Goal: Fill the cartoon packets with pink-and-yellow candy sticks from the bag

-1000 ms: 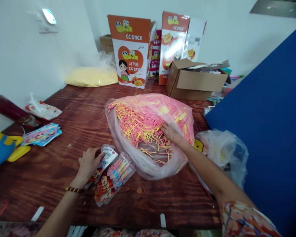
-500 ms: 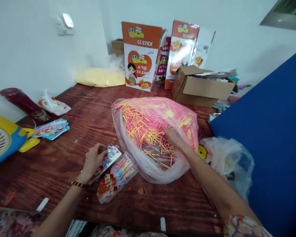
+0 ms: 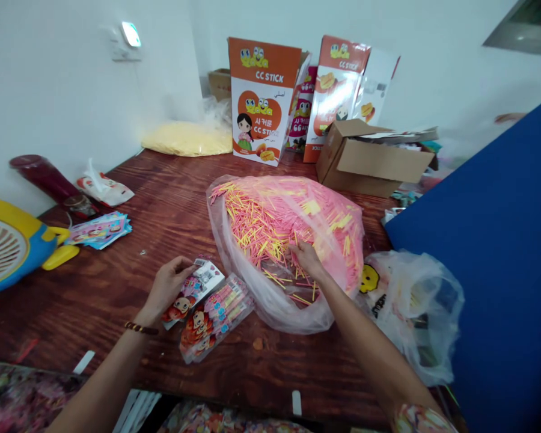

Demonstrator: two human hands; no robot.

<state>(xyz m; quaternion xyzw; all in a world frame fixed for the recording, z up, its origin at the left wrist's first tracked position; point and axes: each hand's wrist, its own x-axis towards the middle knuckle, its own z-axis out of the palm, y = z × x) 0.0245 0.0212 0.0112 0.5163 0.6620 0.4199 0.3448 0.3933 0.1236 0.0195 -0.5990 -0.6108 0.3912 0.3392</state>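
Note:
A big clear plastic bag (image 3: 270, 307) lies open on the brown wooden table (image 3: 171, 198), heaped with pink and yellow sticks (image 3: 270, 216). My right hand (image 3: 304, 257) is inside its mouth, fingers curled down among the sticks; whether it holds any is hidden. My left hand (image 3: 168, 285) pinches the edge of a printed packet (image 3: 196, 288) near the table's front. A second packet (image 3: 216, 316) filled with sticks lies just right of it.
Two tall CC STICK cartons (image 3: 261, 99) and an open cardboard box (image 3: 369, 159) stand at the back. A yellow-and-blue fan (image 3: 9, 246), loose packets (image 3: 99, 228) and a dark red bottle (image 3: 49, 180) sit left. A blue board (image 3: 491, 240) and another plastic bag (image 3: 410, 307) are right.
My right hand has drawn back slightly toward the bag's mouth among the sticks. My left hand has lifted the packet's edge a little. The view has shifted left and up.

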